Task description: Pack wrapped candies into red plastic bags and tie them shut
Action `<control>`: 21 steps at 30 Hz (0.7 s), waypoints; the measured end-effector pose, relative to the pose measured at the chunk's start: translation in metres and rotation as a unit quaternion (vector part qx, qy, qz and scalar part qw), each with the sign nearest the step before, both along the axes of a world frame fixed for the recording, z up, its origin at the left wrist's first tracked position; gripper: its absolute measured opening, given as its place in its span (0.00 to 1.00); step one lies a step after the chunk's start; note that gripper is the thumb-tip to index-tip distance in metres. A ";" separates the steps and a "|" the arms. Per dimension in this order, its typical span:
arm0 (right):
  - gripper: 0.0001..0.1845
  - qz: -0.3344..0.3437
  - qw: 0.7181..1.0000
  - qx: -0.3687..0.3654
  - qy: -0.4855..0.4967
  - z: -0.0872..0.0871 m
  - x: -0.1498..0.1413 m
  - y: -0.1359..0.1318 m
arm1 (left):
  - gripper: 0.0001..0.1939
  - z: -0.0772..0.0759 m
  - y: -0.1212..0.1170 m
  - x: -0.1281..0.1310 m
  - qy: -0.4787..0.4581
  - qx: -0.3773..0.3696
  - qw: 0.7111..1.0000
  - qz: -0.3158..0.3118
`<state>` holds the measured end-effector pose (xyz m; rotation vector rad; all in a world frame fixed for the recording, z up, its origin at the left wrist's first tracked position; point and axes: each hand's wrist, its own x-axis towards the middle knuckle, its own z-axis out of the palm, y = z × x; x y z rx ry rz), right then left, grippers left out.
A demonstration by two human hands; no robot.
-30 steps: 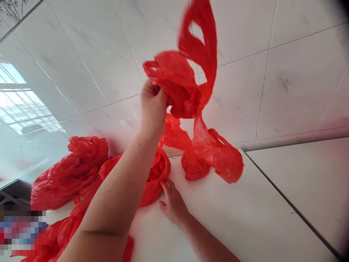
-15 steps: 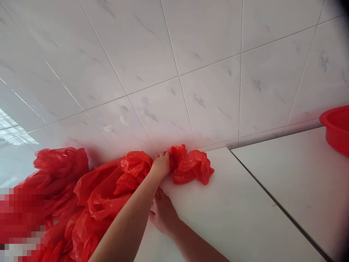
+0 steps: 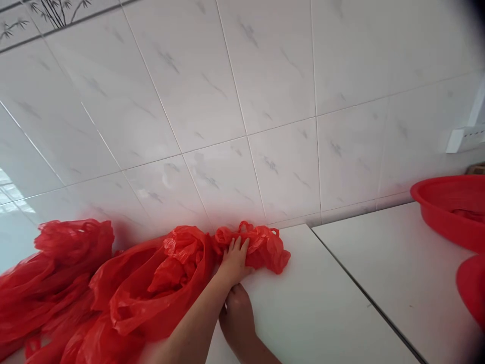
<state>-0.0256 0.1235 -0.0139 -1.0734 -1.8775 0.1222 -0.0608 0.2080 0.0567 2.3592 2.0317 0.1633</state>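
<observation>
My left hand (image 3: 235, 262) lies on a crumpled red plastic bag (image 3: 261, 250), fingers apart and pressing it against the white counter (image 3: 314, 308). The bag's loop handles stick up at its top edge. My right hand (image 3: 237, 316) rests on the counter just below my left wrist, its fingers hidden behind that wrist. To the left, touching the crumpled bag, sits a large heap of red plastic bags (image 3: 151, 288), and a further red heap (image 3: 49, 283) lies beyond it.
A red plastic basin (image 3: 450, 207) with something red inside stands at the right on a second white counter section (image 3: 379, 283), past a dark seam. A red round rim (image 3: 472, 288) shows at the right edge. White marbled wall tiles (image 3: 227, 101) rise behind the counter.
My left hand has come down from holding the bag high in the air and now presses it flat on the counter. The view has swung, bringing the red basin in from the right.
</observation>
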 end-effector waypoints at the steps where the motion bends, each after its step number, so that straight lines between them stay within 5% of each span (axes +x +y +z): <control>1: 0.09 0.006 0.999 -0.012 0.035 0.002 0.008 0.000 | 0.46 -0.002 0.005 -0.001 -0.007 -0.003 1.000 0.003; 9: 0.24 -0.121 0.987 0.028 0.099 0.008 0.093 0.022 | 0.43 0.004 0.006 0.005 -0.035 0.048 0.998 -0.009; 12: 0.33 -0.147 0.983 -0.055 0.091 -0.002 0.111 0.039 | 0.42 -0.004 0.002 0.003 -0.040 0.061 0.997 -0.013; 15: 0.24 -0.093 0.982 -0.152 0.064 -0.010 0.116 0.046 | 0.35 -0.020 0.001 -0.004 -0.046 0.059 0.997 0.007; 19: 0.05 -0.055 0.977 -0.190 0.081 -0.008 0.127 0.033 | 0.23 -0.042 0.001 -0.014 -0.068 0.068 0.994 0.049; 21: 0.06 -0.027 0.972 -0.213 0.097 -0.006 0.142 0.018 | 0.21 -0.048 0.000 -0.016 -0.083 0.077 0.992 0.056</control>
